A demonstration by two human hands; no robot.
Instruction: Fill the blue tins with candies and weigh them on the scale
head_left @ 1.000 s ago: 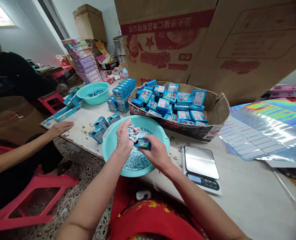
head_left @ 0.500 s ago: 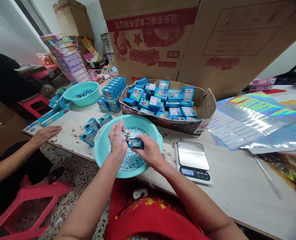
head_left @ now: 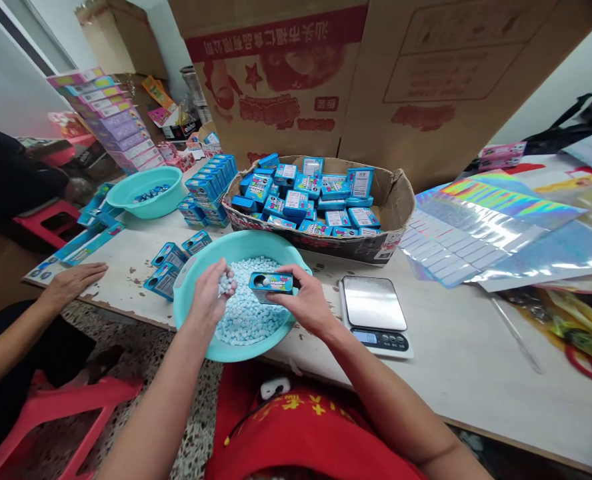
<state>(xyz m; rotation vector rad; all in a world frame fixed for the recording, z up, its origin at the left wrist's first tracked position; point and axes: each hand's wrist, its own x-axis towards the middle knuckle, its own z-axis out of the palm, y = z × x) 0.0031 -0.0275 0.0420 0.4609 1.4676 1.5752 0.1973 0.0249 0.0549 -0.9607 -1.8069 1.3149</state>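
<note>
"When you look at the right hand (head_left: 306, 300), what are its fingers doing?"

"Pinching one end of a small blue, brightly printed rectangular carton (head_left: 275, 284), thumb along its near side. Its upper face has a round dark hole, which faces up, with a pale piece showing in it."

"And the left hand (head_left: 206, 300)?"

"Fingers curled inward around a small heap of pale blue-white candies (head_left: 227, 284). It's just left of the carton, apart from it."

"Where is the carton, then?"

"Over a round turquoise plastic basin (head_left: 186, 310). More pale blue pellets (head_left: 249, 320) are spread inside that. I can't tell whether the carton touches them."

"What's around the basin?"

"Just left, three upright blue cartons (head_left: 165, 280) stand on the worn white tabletop (head_left: 471, 373). Behind it sits a low, open brown cardboard box (head_left: 393, 200) with many blue printed packs (head_left: 296, 200) jumbled inside. To the right is a white digital scale with a silver plate (head_left: 375, 303)."

"Farther out?"

"Shiny rainbow-tinted sheets (head_left: 481, 230) on the right. On the left, a second turquoise basin (head_left: 146, 208) holds small dark blue pieces (head_left: 152, 193), and a co-worker's hand (head_left: 79, 279) rests at the table edge."
</note>
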